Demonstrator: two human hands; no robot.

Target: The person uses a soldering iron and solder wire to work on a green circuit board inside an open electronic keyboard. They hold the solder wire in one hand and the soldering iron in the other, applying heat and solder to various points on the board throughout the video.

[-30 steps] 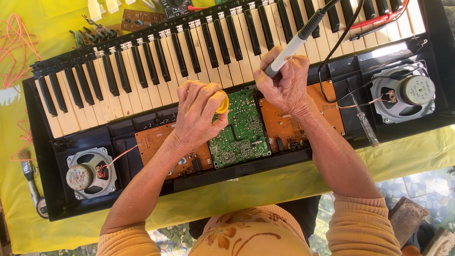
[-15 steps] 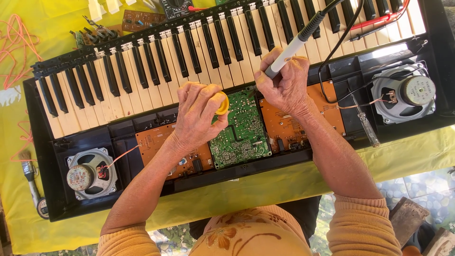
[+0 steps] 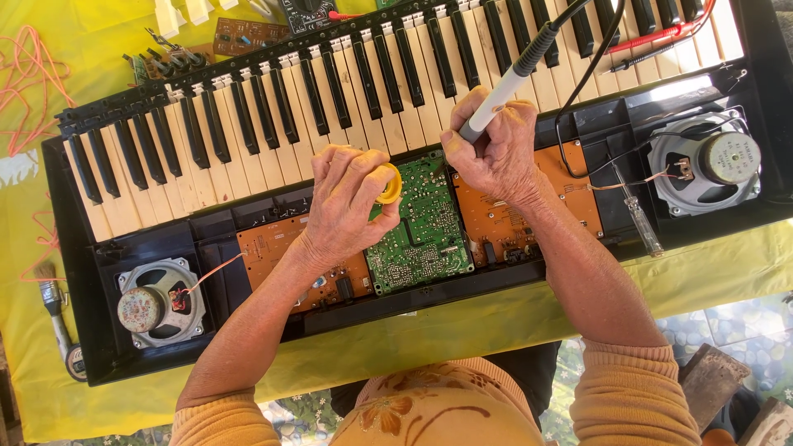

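An opened electronic keyboard [image 3: 248, 116] lies across a yellow cloth, its boards and speakers bared. My left hand [image 3: 347, 206] grips a small yellow spool [image 3: 390, 183] over the left edge of the green circuit board [image 3: 421, 223]. My right hand [image 3: 496, 157] holds a white and grey soldering iron [image 3: 508, 78] like a pen, its tip hidden behind my fingers near the board's top right. The iron's black cord [image 3: 591, 70] runs up over the keys. Orange-brown boards [image 3: 277, 248] flank the green one.
Round speakers sit at the left [image 3: 157, 301] and right [image 3: 714, 165] ends of the case. A clear-handled screwdriver [image 3: 638, 211] lies by the right speaker. Red probe leads [image 3: 661, 33] cross the far keys. A brush [image 3: 54, 306] lies on the yellow cloth [image 3: 33, 165].
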